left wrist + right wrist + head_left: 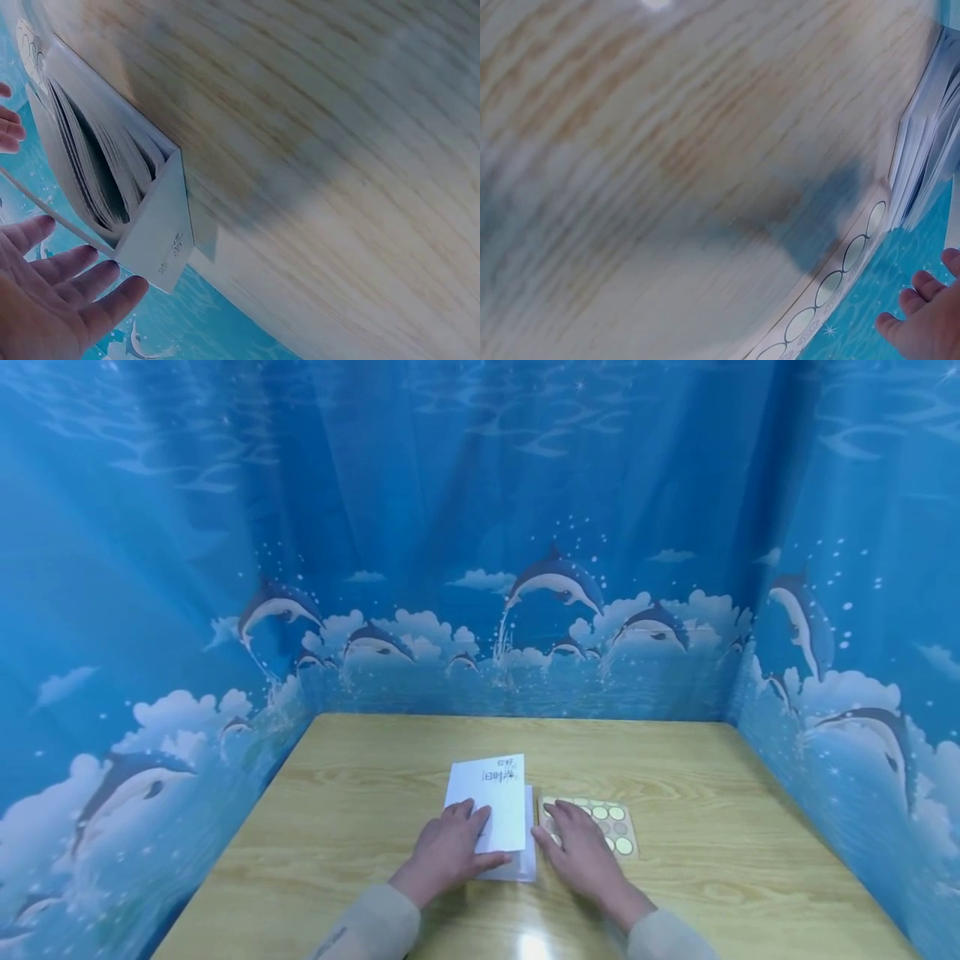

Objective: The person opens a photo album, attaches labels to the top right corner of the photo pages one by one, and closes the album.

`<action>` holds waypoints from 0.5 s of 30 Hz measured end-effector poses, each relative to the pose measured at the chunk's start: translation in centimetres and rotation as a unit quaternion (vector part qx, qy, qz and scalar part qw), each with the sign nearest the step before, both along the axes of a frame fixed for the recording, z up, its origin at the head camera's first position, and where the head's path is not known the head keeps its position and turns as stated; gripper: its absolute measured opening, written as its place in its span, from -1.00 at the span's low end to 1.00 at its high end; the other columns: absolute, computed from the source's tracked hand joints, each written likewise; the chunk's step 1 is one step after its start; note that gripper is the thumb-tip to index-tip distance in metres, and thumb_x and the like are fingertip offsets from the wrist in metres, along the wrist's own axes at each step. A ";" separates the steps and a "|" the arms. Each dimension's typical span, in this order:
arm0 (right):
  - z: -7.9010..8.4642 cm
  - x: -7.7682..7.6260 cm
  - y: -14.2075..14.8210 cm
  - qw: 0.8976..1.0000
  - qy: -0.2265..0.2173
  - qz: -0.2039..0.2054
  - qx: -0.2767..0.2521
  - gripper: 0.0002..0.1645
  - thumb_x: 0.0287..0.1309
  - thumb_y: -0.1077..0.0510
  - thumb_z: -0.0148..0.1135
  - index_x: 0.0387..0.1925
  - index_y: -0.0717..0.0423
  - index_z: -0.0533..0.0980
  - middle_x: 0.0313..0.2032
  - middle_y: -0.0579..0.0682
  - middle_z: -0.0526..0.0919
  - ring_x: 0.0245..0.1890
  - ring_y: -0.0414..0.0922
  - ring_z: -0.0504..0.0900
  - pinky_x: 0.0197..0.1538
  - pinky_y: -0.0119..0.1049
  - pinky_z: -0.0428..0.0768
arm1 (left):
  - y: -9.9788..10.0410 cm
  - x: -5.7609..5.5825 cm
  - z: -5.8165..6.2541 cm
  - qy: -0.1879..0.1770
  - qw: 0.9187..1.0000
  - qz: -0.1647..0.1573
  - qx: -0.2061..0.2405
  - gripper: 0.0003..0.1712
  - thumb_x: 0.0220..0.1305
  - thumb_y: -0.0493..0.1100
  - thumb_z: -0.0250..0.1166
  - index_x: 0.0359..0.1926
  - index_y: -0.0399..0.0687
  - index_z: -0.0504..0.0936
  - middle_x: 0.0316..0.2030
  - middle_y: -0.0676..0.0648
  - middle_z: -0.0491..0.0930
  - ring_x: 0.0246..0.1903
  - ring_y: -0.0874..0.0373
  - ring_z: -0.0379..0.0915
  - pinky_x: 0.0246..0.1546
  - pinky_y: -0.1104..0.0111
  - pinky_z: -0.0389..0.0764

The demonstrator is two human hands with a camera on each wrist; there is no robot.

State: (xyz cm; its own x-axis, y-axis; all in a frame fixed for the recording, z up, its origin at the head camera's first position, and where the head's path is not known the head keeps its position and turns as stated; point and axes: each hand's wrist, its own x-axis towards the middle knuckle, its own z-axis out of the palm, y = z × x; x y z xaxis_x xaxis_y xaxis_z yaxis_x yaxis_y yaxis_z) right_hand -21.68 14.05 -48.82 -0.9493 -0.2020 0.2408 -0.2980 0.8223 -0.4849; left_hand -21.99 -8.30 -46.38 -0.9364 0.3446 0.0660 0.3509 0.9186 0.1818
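Observation:
A white book (pixel 498 806) with dark lettering on its cover lies in front of me, its lettering upside down. My left hand (pixel 444 847) rests on that cover with fingers extended, the thumb stretched toward the book's near edge. In the left wrist view, the cover is lifted and loose pages (pixel 97 157) fan out between the covers; the fingertips (pixel 127 292) are at the cover's edge. My right hand (pixel 585 860) is spread over a sheet of round pale-yellow stickers (pixel 622 831), hiding part of it. No object shows within the right hand.
The book and sheet lie side by side on a wood-grain table (pixel 337 827). A blue curtain (pixel 420 510) printed with dolphins and clouds hangs along the table's back and both sides.

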 end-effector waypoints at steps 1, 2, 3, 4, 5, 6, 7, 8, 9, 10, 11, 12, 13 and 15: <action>0.0 0.0 -0.1 1.000 0.000 0.001 -0.002 -0.37 0.43 -0.11 0.08 0.30 0.24 0.40 0.33 0.29 0.37 0.36 0.24 0.28 0.39 0.23 0.18 | -0.1 0.1 0.0 0.003 1.000 -0.002 0.001 -0.01 0.11 0.52 0.22 0.35 -0.05 0.45 0.28 -0.25 0.40 0.24 -0.20 0.36 0.09 -0.09 0.54; -0.1 0.1 -0.2 1.000 0.002 0.002 -0.003 -0.37 0.43 -0.11 0.08 0.30 0.24 0.41 0.33 0.29 0.37 0.36 0.24 0.28 0.39 0.23 0.18 | -0.1 0.1 -0.1 0.006 1.000 -0.003 0.003 -0.02 0.13 0.51 0.21 0.35 -0.05 0.45 0.28 -0.25 0.41 0.23 -0.19 0.37 0.08 -0.08 0.55; -0.1 0.1 -0.3 1.000 0.003 0.003 -0.003 -0.38 0.42 -0.11 0.08 0.30 0.23 0.41 0.32 0.29 0.37 0.36 0.24 0.29 0.39 0.23 0.19 | -0.2 0.1 -0.1 0.009 1.000 -0.005 0.006 -0.03 0.15 0.50 0.19 0.35 -0.06 0.45 0.27 -0.25 0.42 0.23 -0.18 0.38 0.08 -0.07 0.55; -0.2 0.2 -0.4 1.000 0.004 0.005 -0.003 -0.38 0.42 -0.10 0.08 0.30 0.23 0.41 0.32 0.29 0.38 0.35 0.24 0.29 0.39 0.23 0.19 | -0.3 0.1 -0.1 0.013 1.000 -0.006 0.010 -0.04 0.16 0.50 0.19 0.35 -0.07 0.44 0.27 -0.25 0.42 0.23 -0.18 0.38 0.08 -0.07 0.56; -0.3 0.2 -0.5 1.000 0.005 0.008 -0.001 -0.38 0.42 -0.10 0.09 0.29 0.23 0.41 0.32 0.29 0.38 0.35 0.24 0.30 0.39 0.22 0.20 | -0.4 0.1 -0.1 0.016 1.000 -0.008 0.017 -0.04 0.17 0.50 0.18 0.35 -0.07 0.44 0.27 -0.26 0.42 0.23 -0.18 0.38 0.08 -0.07 0.56; -0.3 0.3 -0.6 1.000 0.006 0.010 0.000 -0.39 0.42 -0.10 0.09 0.29 0.24 0.41 0.32 0.29 0.38 0.35 0.24 0.30 0.38 0.22 0.20 | -0.5 0.1 -0.1 0.017 1.000 -0.009 0.023 -0.04 0.18 0.49 0.17 0.35 -0.08 0.44 0.27 -0.26 0.42 0.23 -0.18 0.38 0.09 -0.07 0.55; -0.4 0.3 -0.7 1.000 0.007 0.014 0.003 -0.39 0.41 -0.09 0.10 0.29 0.24 0.42 0.32 0.29 0.38 0.34 0.24 0.30 0.38 0.22 0.20 | -0.5 0.1 -0.1 0.019 0.999 -0.011 0.028 -0.05 0.19 0.49 0.16 0.36 -0.09 0.43 0.27 -0.27 0.42 0.24 -0.19 0.38 0.09 -0.07 0.55; -0.5 0.3 -0.8 1.000 0.008 0.017 0.007 -0.38 0.41 -0.09 0.10 0.29 0.24 0.42 0.31 0.29 0.38 0.34 0.25 0.30 0.38 0.22 0.21 | -0.6 0.1 -0.1 0.020 0.999 -0.013 0.033 -0.04 0.20 0.49 0.15 0.36 -0.09 0.43 0.28 -0.27 0.42 0.24 -0.19 0.37 0.10 -0.07 0.54; -0.6 0.3 -0.9 1.000 0.011 0.020 0.012 -0.38 0.41 -0.09 0.10 0.28 0.25 0.42 0.31 0.30 0.39 0.34 0.25 0.30 0.38 0.22 0.21 | -0.7 0.1 -0.1 0.021 0.999 -0.014 0.039 -0.04 0.21 0.49 0.14 0.36 -0.10 0.43 0.28 -0.28 0.41 0.24 -0.19 0.37 0.10 -0.07 0.54; -0.6 0.3 -1.0 0.999 0.014 0.024 0.018 -0.38 0.41 -0.09 0.10 0.28 0.26 0.42 0.31 0.30 0.39 0.34 0.26 0.31 0.38 0.22 0.21 | -0.7 0.1 -0.2 0.021 0.999 -0.015 0.045 -0.04 0.21 0.49 0.14 0.37 -0.11 0.42 0.29 -0.28 0.41 0.24 -0.19 0.37 0.11 -0.07 0.53; -0.7 0.3 -1.1 0.999 0.018 0.028 0.022 -0.38 0.41 -0.09 0.10 0.28 0.27 0.42 0.30 0.31 0.39 0.33 0.26 0.31 0.38 0.22 0.22 | -0.7 0.1 -0.2 0.020 0.998 -0.016 0.050 -0.04 0.22 0.49 0.13 0.37 -0.11 0.41 0.29 -0.29 0.40 0.25 -0.20 0.36 0.13 -0.08 0.52; -0.8 0.4 -1.1 0.999 0.021 0.031 0.028 -0.38 0.40 -0.09 0.10 0.27 0.27 0.42 0.29 0.31 0.40 0.33 0.26 0.32 0.38 0.22 0.22 | -0.8 0.1 -0.2 0.020 0.998 -0.016 0.055 -0.04 0.23 0.49 0.11 0.38 -0.12 0.40 0.30 -0.29 0.40 0.25 -0.20 0.36 0.14 -0.07 0.52; -0.8 0.4 -1.2 0.999 0.026 0.035 0.033 -0.37 0.40 -0.09 0.10 0.27 0.28 0.42 0.29 0.32 0.40 0.32 0.26 0.32 0.38 0.21 0.23 | -0.8 0.1 -0.1 0.018 0.998 -0.016 0.060 -0.04 0.24 0.49 0.10 0.39 -0.12 0.39 0.30 -0.29 0.39 0.26 -0.19 0.35 0.15 -0.07 0.51; -0.9 0.4 -1.3 0.998 0.036 0.041 0.039 -0.37 0.40 -0.09 0.10 0.26 0.30 0.42 0.27 0.33 0.42 0.31 0.27 0.34 0.37 0.21 0.25 | -0.7 0.0 -0.1 0.015 0.997 -0.015 0.071 -0.04 0.25 0.48 0.09 0.39 -0.13 0.38 0.31 -0.29 0.38 0.27 -0.20 0.35 0.17 -0.07 0.49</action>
